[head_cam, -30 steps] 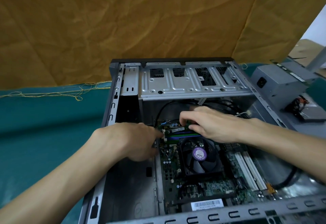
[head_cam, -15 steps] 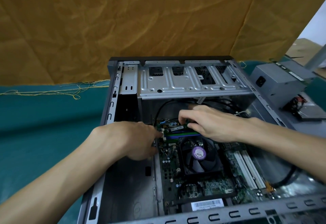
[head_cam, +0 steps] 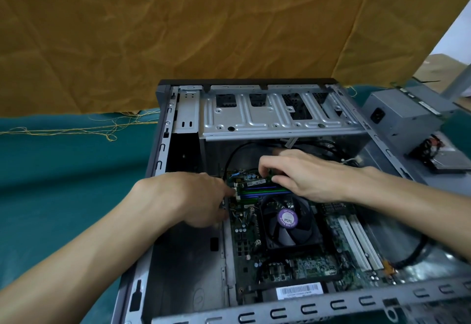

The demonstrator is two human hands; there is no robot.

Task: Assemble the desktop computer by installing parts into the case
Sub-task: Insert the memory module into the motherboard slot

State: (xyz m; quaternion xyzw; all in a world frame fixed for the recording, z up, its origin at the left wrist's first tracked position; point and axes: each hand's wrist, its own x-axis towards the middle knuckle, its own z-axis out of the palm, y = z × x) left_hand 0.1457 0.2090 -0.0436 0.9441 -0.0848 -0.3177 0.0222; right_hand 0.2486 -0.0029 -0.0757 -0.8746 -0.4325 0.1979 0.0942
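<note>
Little has shifted in a second: right hand (head_cam: 308, 176) pinching the memory stick (head_cam: 254, 182), left hand (head_cam: 196, 196) fingertip at the slot latch (head_cam: 235, 191), awaiting a firm, even press.

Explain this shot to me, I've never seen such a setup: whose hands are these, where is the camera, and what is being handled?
The camera sits on a person's head, looking down at their own bare hands. An open computer case lies on a teal cloth. Inside is the motherboard with a black cooler fan. The right hand pinches a green memory stick over the slots beside the fan. The left hand has a fingertip at the white slot latch; its grip is hidden. A grey power supply waits outside the case, to the right.
</note>
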